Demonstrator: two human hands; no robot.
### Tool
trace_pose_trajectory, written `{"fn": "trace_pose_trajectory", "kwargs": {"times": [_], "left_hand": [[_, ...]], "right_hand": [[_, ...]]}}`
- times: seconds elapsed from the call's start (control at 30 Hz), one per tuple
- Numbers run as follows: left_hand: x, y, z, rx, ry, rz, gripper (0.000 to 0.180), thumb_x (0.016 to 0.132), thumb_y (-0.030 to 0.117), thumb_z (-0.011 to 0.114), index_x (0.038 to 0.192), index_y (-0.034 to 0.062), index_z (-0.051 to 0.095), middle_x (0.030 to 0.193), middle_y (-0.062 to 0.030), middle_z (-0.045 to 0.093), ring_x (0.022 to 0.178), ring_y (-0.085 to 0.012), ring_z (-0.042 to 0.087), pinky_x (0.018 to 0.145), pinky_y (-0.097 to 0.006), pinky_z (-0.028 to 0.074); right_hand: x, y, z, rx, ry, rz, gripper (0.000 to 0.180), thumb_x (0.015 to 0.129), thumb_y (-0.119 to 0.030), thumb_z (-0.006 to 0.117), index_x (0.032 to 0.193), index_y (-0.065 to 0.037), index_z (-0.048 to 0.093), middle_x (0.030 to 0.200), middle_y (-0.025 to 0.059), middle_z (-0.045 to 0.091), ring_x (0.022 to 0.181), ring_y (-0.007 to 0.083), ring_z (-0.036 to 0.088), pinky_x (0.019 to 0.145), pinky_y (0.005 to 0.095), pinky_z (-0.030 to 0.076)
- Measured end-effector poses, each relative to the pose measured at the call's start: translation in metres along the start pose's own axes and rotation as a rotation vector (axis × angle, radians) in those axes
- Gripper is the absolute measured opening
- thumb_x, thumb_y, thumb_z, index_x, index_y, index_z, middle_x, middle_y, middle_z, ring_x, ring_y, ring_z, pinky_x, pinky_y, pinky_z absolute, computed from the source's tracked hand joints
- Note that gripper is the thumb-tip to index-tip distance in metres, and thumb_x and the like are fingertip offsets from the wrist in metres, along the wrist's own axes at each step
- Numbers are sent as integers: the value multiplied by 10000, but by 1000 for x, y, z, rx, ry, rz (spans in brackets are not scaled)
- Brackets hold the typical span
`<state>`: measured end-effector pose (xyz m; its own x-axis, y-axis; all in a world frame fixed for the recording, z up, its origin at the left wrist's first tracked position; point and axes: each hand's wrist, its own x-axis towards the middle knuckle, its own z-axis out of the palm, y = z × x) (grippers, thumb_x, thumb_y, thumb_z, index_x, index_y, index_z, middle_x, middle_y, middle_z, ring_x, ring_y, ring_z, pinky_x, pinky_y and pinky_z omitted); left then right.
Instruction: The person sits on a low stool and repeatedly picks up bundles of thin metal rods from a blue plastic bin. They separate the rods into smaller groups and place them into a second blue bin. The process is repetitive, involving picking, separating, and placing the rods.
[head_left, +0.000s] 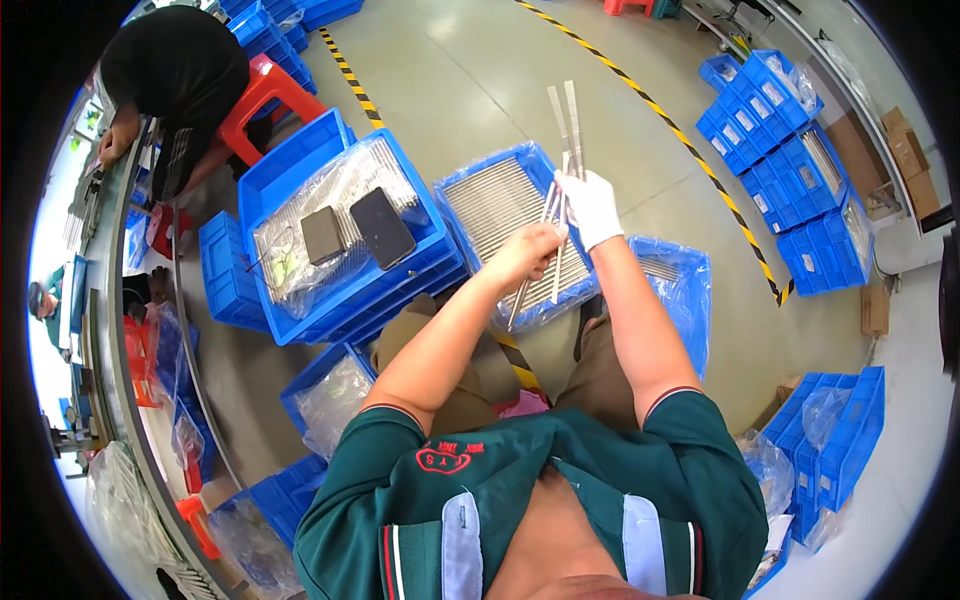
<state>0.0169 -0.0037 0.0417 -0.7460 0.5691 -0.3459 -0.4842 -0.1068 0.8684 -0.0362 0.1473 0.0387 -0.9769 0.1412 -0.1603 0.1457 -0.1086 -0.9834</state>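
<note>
The person's bare left hand [533, 252] and white-gloved right hand [592, 208] meet over a blue plastic bin lined with clear film [455, 232], and between them hold a few long, thin, silvery metal strips [566, 128]. The left fingers are closed in a pinch on the strips at the near side; the right fingers grip them a little farther off. At the far end two strips splay apart like a narrow V, and the near ends also spread, hanging above the bin; the exact count cannot be told.

In that bin lie tight rows of similar metal strips [490, 205]. To the right, another film-lined blue bin [693, 310] holds more strips; to the left, a larger blue bin [345, 312] carries a black phone [382, 228] and a small dark-brown rectangular case [323, 235] on plastic film.

The step in hand looks like separating or checking the held strips. The next move would call for a light, steady grip, keeping the thin strips unbent and their spread ends under control.
</note>
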Motion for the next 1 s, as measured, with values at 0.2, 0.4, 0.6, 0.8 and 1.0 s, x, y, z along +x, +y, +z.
{"fn": "trace_pose_trajectory", "kwargs": {"times": [0.2, 0.4, 0.6, 0.8, 1.0], "left_hand": [[-10, 7, 14, 47, -123, -81, 237, 923, 268, 517, 793, 71, 536, 624, 44, 407, 472, -39, 294, 408, -203, 239], [-10, 9, -29, -187, -97, 18, 241, 938, 227, 501, 817, 27, 559, 813, -96, 581, 611, -153, 558, 512, -272, 474], [9, 5, -44, -638, -282, 95, 324, 937, 289, 501, 827, -5, 579, 1085, -236, 593, 1015, -374, 604, 908, -523, 479], [5, 6, -41, -614, -268, 126, 282, 903, 308, 569, 885, 26, 578, 888, -93, 564, 751, -210, 519, 680, -370, 449], [3, 10, -40, -569, 12, 241, 245, 887, 280, 599, 899, 36, 585, 800, -68, 583, 681, -212, 569, 640, -387, 501]], "right_hand": [[30, 14, -13, 114, 292, -105, 164, 822, -195, 662, 754, -58, 604, 597, -6, 517, 496, 92, 441, 438, 258, 346], [38, -5, -47, 243, 277, 24, 193, 824, -263, 664, 778, -82, 615, 626, -15, 512, 510, 88, 439, 458, 241, 335], [-11, 1, 13, 77, -130, 81, 159, 842, -191, 648, 808, -40, 614, 681, 32, 586, 553, 106, 529, 477, 236, 407], [-17, -13, 13, -86, -423, 125, 187, 869, -201, 623, 824, -19, 610, 642, 40, 588, 581, 116, 555, 543, 253, 440], [-7, 6, 13, -206, -175, 7, 239, 910, -236, 548, 829, -23, 619, 657, 31, 581, 605, 95, 524, 581, 243, 408]]}}
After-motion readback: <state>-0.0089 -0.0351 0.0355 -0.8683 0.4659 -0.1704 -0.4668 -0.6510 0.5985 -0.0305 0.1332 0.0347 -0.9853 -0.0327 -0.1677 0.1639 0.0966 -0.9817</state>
